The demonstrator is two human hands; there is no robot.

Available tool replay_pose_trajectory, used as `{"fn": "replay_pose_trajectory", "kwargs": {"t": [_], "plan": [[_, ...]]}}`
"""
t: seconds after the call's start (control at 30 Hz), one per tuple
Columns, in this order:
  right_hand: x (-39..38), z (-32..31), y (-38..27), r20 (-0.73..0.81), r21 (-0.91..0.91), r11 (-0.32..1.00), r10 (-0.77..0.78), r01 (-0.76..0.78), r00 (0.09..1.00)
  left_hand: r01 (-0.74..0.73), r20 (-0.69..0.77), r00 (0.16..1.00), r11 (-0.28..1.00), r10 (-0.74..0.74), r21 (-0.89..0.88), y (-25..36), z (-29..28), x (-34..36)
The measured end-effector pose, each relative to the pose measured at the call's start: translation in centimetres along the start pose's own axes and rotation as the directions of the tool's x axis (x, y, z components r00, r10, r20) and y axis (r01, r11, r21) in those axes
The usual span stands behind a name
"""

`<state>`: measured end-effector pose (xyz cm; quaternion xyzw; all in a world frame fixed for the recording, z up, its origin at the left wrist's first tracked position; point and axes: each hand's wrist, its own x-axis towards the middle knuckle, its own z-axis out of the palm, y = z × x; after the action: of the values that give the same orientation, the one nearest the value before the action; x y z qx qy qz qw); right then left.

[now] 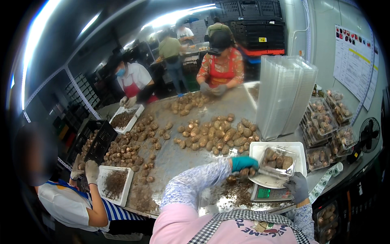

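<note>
My left hand (244,163), in a teal glove, is closed around what look like small brown taros, just left of a clear plastic box (278,159). The box holds several taros and lies in a white tray (300,151) on a digital scale (271,194) with a lit green display. At the box's near right corner, my right hand (298,187), in a grey glove, has its fingers closed on the edge. The fingers' undersides are hidden.
A taro heap (219,134) covers the table's middle. A tall stack of clear containers (282,95) stands behind the scale, with filled boxes (321,122) to the right. A label strip (326,182) lies at the right edge. Co-workers handle taros left and across, near soil-filled trays (115,185).
</note>
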<state>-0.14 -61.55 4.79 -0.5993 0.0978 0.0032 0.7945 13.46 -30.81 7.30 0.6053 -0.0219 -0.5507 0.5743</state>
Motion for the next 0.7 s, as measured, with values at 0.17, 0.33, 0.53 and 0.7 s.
{"fn": "replay_pose_trajectory", "kwargs": {"t": [0.17, 0.33, 0.53, 0.7], "plan": [[-0.8, -0.7, -1.9, 0.005, 0.049, 0.991, 0.122, -0.122, 0.993, -0.05, -0.024, 0.999, 0.983, 0.046, -0.176, -3.3, 4.8, -3.0], [1.3, -1.6, -1.0, -0.061, 0.163, 0.986, 0.023, -0.013, 0.998, -0.078, -0.012, 0.997, 0.966, 0.077, -0.245, -4.1, 6.9, -2.5], [-0.4, -2.0, -0.1, -0.299, 0.203, 0.975, -0.027, 0.091, 0.954, -0.45, -0.064, 0.876, 0.857, 0.478, 0.25, -3.9, 7.4, -2.8], [-5.8, 3.7, -1.0, 0.096, 0.109, 0.994, -0.031, 0.02, 0.995, -0.432, -0.41, 0.737, 0.841, 0.538, 0.326, 2.7, 0.8, -1.2]]}}
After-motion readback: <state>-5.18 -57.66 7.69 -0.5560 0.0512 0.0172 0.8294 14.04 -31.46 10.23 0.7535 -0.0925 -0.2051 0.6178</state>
